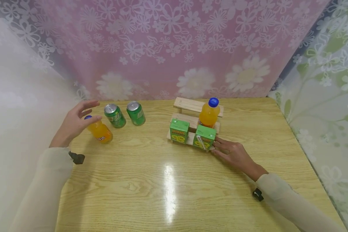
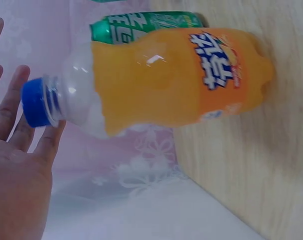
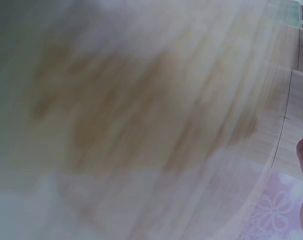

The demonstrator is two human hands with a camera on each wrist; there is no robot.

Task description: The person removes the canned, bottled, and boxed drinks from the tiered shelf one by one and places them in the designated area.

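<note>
On the left of the head view, my left hand [image 1: 76, 120] hovers round the blue-capped top of an orange soda bottle [image 1: 102, 132]. In the left wrist view its fingers spread behind the cap, and the bottle [image 2: 156, 82] stands upright on the table. Two green soda cans [image 1: 115, 116] stand just right of it. My right hand [image 1: 235, 154] holds the right end of a small stepped wooden rack [image 1: 188, 103], beside a green juice carton [image 1: 204, 138] with a straw. A second green carton [image 1: 179, 131] shares the front step. Behind them stands another orange soda bottle [image 1: 209, 114].
The wood-grain table [image 1: 127, 183] carries everything. A pink flowered cloth [image 1: 162, 58] hangs along its back edge, with pale coverings at both sides. The right wrist view is mostly blocked by something blurred and close to the lens.
</note>
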